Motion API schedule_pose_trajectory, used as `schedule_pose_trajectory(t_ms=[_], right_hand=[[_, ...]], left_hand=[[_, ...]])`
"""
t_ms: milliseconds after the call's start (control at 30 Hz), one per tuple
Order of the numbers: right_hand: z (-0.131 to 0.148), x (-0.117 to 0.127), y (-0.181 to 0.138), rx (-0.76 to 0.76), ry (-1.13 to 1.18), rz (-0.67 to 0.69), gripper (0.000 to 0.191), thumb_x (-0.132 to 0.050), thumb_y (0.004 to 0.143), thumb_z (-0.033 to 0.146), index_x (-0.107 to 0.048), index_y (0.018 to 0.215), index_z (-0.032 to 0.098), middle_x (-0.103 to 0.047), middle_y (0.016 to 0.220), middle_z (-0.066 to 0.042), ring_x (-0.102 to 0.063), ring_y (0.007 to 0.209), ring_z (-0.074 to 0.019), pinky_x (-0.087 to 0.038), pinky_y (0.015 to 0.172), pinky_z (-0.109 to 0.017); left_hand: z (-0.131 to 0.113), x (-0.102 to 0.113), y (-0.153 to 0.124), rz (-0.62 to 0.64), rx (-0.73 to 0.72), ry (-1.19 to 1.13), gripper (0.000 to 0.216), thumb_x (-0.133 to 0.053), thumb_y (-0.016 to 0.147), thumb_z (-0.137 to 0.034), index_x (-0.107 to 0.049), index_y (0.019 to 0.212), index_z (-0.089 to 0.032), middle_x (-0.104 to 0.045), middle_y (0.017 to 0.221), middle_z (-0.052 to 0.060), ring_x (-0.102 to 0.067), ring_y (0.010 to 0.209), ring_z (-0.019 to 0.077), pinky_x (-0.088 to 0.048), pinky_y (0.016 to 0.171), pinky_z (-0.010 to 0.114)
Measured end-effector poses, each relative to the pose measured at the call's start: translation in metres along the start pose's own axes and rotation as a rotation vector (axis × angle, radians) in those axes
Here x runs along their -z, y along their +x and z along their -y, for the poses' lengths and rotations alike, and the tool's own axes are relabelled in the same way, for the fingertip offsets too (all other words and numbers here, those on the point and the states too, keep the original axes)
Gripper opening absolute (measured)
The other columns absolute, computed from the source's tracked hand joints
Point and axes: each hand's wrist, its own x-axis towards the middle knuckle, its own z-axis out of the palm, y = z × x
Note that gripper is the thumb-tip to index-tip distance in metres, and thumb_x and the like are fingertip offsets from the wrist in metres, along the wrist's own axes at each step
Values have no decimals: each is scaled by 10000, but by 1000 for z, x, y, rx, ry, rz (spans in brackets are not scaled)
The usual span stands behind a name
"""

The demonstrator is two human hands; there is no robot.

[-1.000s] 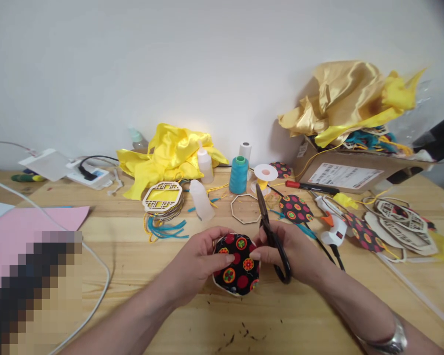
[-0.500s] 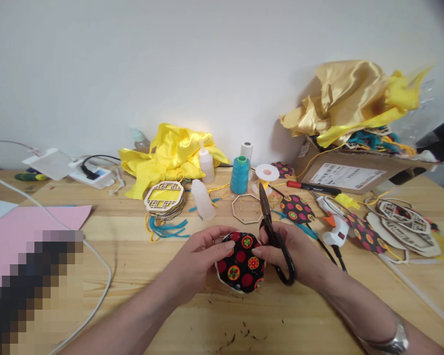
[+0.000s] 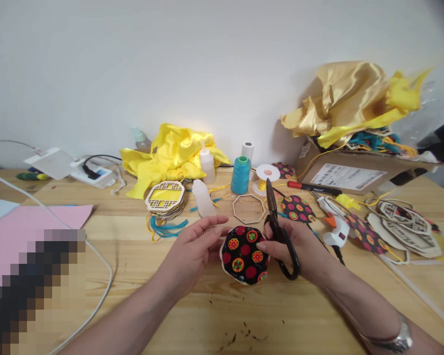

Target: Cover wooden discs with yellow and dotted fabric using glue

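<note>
A fabric-covered piece (image 3: 244, 256), black with red dots and orange-green flowers, has a pale edge along its lower left. My right hand (image 3: 294, 246) pinches its right side, thumb in front. The same hand keeps a pair of dark scissors (image 3: 277, 229), blades pointing up and handle loops hanging below. Close by the piece's left edge is my left hand (image 3: 200, 246), its index finger stretched out and its thumb off the fabric. Some left fingertips are hidden near the piece. Behind the hands lies a thin wooden octagonal frame (image 3: 234, 215).
Dark scraps (image 3: 234, 338) lie near the front. Behind stand a teal thread cone (image 3: 240, 176), a white spool (image 3: 268, 172) and a translucent bottle (image 3: 203, 199). To the right are a glue gun (image 3: 336, 231) and a cardboard box (image 3: 325, 172). Stacked wooden frames (image 3: 165, 197) lie left.
My left thumb has come off the front of the fabric piece and the left fingers have spread. The piece and scissors have shifted slightly right and up with my right hand.
</note>
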Motion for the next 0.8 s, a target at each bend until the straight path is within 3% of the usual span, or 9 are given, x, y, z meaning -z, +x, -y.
schedule_pose_trajectory(t_ms=[67,167,267,367,467,633,800], right_hand=[[1,0,0,2,27,6,240,-699,698,298,-486,704,188,-499,569,62,-429,478,-69,-295,431,-194],[-2,0,1,19,32,-22,250,-709,694,297,-485,712,189,-511,581,61,-449,498,-75,-311,441,-196],[-6,0,0,31,50,-26,263,-712,701,313,-479,718,193,-519,596,60,-472,520,-84,-342,464,-204],[-8,-1,0,39,68,-17,255,-701,723,325,-481,725,195,-528,607,56,-488,533,-88,-356,480,-208],[-8,-3,1,55,68,-34,250,-701,723,311,-481,714,193,-523,603,58,-483,531,-84,-355,486,-206],[-2,-4,0,36,84,-39,238,-711,692,283,-493,705,188,-516,599,57,-464,534,-85,-342,485,-205],[-1,-4,-1,27,31,-68,256,-736,657,260,-494,694,183,-452,565,74,-369,515,-70,-279,464,-197]], left_hand=[[2,0,-1,15,15,18,322,-683,783,-281,-589,1059,-145,-698,1011,96,-655,799,173,-524,674,298],[6,1,-4,135,5,79,455,-685,792,-277,-519,1206,-187,-655,1122,97,-633,953,198,-518,781,310],[8,2,-6,293,-48,74,740,-685,793,-223,-277,1405,-304,-614,1187,82,-607,1053,238,-513,854,373],[9,1,-9,390,-54,44,865,-667,801,-182,-130,1445,-395,-590,1231,69,-620,1050,249,-514,867,408],[9,1,-9,438,-30,61,746,-650,810,-167,-277,1406,-415,-596,1258,42,-637,1027,226,-509,883,395],[9,2,-6,391,-14,208,327,-646,803,-170,-654,1110,-281,-701,1097,20,-673,906,167,-517,841,299],[8,1,-7,305,14,271,257,-658,759,-135,-712,985,-244,-746,956,1,-683,836,146,-521,797,263]])
